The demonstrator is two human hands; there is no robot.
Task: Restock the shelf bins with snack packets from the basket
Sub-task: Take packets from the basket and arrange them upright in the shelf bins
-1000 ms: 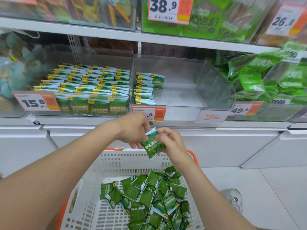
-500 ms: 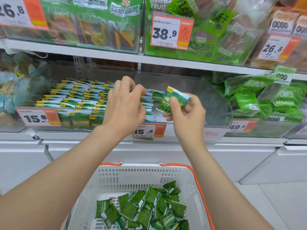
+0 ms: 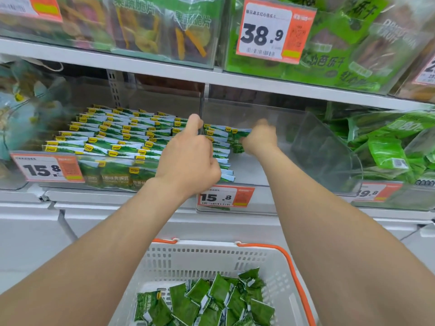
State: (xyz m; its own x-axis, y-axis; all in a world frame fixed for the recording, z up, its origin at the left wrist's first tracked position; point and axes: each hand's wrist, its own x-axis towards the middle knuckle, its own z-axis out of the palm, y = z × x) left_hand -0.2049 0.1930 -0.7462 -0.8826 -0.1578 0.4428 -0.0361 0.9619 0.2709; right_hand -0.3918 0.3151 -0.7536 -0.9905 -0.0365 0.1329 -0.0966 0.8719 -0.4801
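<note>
Head view: the right hand [image 3: 260, 137], blurred, has its grip clamped on a snack packet [image 3: 237, 143] standing upright inside the bin [image 3: 317, 147]. The left hand [image 3: 188, 158] touches the bin's packet row [image 3: 221, 151]; I cannot tell its grip.

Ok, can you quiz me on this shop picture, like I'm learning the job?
1. True or false: the basket holds green packets.
2. The price tag on the half-filled bin says: A 15.8, B 38.9, C 49.8.
3. Which hand holds a packet inside that bin?

Key: 1 true; 2 A; 3 the right hand.
</note>
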